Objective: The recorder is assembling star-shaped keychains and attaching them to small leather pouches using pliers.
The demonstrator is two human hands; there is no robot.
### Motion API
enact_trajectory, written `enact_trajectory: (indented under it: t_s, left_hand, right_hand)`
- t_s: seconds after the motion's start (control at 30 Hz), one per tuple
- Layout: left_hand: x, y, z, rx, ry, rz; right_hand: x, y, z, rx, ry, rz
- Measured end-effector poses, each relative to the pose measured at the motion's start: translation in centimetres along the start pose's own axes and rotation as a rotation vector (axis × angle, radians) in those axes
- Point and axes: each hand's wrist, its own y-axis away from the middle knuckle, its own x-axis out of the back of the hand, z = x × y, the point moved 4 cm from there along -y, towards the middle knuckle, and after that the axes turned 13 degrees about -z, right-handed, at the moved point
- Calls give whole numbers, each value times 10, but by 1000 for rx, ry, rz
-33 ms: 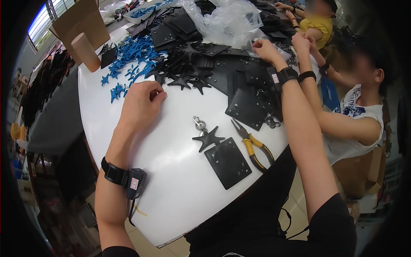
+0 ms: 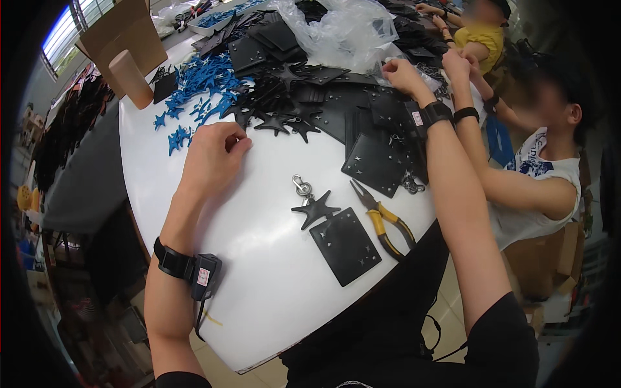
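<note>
My left hand point(image 2: 217, 152) rests on the white table point(image 2: 246, 258) with fingers curled, next to blue star charms point(image 2: 200, 81) and black star charms point(image 2: 275, 121); nothing shows in it. At the back right, my right hand point(image 2: 406, 76) touches a small clear plastic bag point(image 2: 424, 77), its fingertips closed together; what they pinch, if anything, is too small to make out. Between my arms lie a black star charm with a silver clasp and ring point(image 2: 315, 208), a flat black studded square piece point(image 2: 346, 247) and yellow-handled pliers point(image 2: 387, 223).
A heap of black studded pieces point(image 2: 375, 161) with metal chain lies beside my right forearm. Behind are a large crumpled plastic bag point(image 2: 336, 29), an orange-brown cylinder point(image 2: 131, 81) and a cardboard box point(image 2: 123, 39). Two people work along the right edge, one arm near mine.
</note>
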Motion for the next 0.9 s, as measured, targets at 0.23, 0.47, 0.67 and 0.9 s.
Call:
enact_trajectory:
  t_s: [0.23,0.47,0.67,0.9]
  left_hand:
    - [37,11,-29,95,-138,360]
    - [56,17,-64,157,-159,568]
    - [41,10,-62,15,-86,303]
    - [24,14,-43,13,-12,69]
  right_hand:
    - [9,23,-32,68,96,181]
    - [20,25,-32,103,102,232]
    - [16,25,-40,66,51,255]
    - [15,26,-40,-4,110,388]
